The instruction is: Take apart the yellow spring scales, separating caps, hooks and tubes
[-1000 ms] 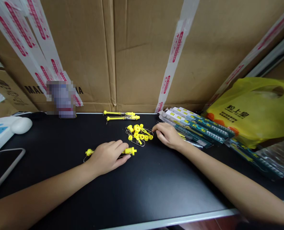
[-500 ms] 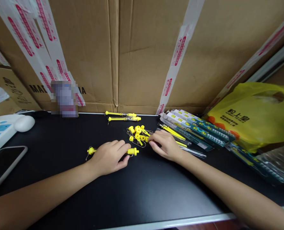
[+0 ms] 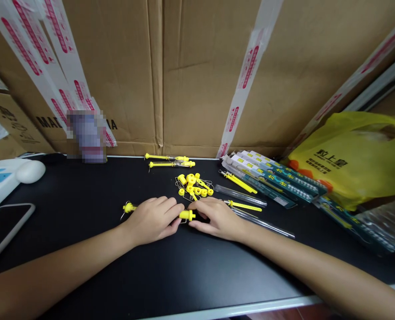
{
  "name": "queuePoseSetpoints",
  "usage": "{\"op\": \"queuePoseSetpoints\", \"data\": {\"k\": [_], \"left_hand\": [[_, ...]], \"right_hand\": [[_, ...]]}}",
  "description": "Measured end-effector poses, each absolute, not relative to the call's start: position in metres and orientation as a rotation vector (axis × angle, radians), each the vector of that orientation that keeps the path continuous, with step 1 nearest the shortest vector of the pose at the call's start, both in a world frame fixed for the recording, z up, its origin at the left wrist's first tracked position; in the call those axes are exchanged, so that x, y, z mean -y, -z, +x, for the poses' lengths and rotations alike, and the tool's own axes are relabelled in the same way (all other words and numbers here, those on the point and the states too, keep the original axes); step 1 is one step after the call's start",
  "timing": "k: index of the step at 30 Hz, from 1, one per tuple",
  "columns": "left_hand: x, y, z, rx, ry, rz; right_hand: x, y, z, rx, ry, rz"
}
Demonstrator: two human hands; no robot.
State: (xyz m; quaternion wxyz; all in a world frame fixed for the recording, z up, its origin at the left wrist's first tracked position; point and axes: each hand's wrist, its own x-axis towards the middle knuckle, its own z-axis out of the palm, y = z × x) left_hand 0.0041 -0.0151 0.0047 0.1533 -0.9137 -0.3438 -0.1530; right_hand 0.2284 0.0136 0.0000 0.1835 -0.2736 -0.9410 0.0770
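Note:
My left hand [image 3: 152,218] lies over a long yellow-ended tube [image 3: 128,207] on the black table [image 3: 197,271], fingers curled round its middle. The tube's yellow cap end [image 3: 187,215] sticks out to the right. My right hand [image 3: 214,218] has its fingertips pinched at that cap end. Just behind both hands sits a small pile of yellow caps and wire clips [image 3: 194,186]. Two clear tubes with yellow pins [image 3: 240,200] lie to the right of my right hand.
Two finished yellow tubes [image 3: 169,161] lie by the cardboard box wall [image 3: 197,75]. Green packaged cards [image 3: 274,178] and a yellow plastic bag [image 3: 354,155] are at the right. A phone [image 3: 4,229] and a white power strip [image 3: 0,180] lie at the left.
My right hand has moved left and toward me, from the packages to the cap end of the tube under my left hand. Clear tubes behind it are now uncovered.

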Motion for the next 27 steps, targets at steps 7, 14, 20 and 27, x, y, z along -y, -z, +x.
{"op": "queuePoseSetpoints", "data": {"k": [7,14,20,27], "left_hand": [[0.015,-0.005,0.002,0.980,0.450,-2.652],[0.015,-0.005,0.002,0.987,0.445,-2.664],[0.015,-0.005,0.002,0.984,0.431,-2.681],[0.014,-0.004,0.001,0.998,0.424,-2.695]], "right_hand": [[-0.031,0.000,0.245,2.665,-0.259,-0.539],[-0.059,0.002,0.267,2.557,-0.099,-0.577],[-0.072,0.004,0.277,2.526,-0.028,-0.715],[-0.073,0.003,0.276,2.534,-0.002,-0.688]]}}
